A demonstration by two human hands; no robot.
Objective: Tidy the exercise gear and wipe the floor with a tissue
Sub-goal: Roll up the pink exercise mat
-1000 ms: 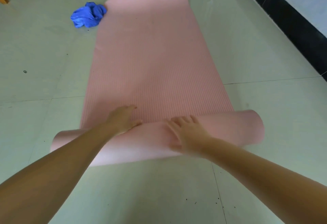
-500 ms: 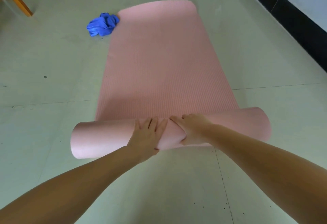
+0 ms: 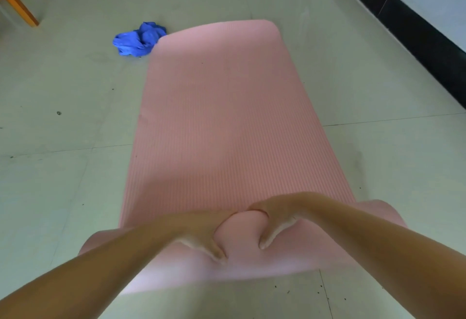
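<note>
Hands side by side low in the frame: left hand [image 3: 201, 233] and right hand [image 3: 274, 220] grip the pink mat [image 3: 227, 117] roll, fingers curled over it, thumbs underneath; unrolled mat stretches toward upper centre.

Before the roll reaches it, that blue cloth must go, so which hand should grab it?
Probably the left hand: the blue cloth lies off the mat's far left corner. The right hand would cross over.

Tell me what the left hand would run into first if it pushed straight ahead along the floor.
Only more of the pink mat: the left hand points up its flat length. The blue cloth lies off to the left, probably outside that line.
</note>
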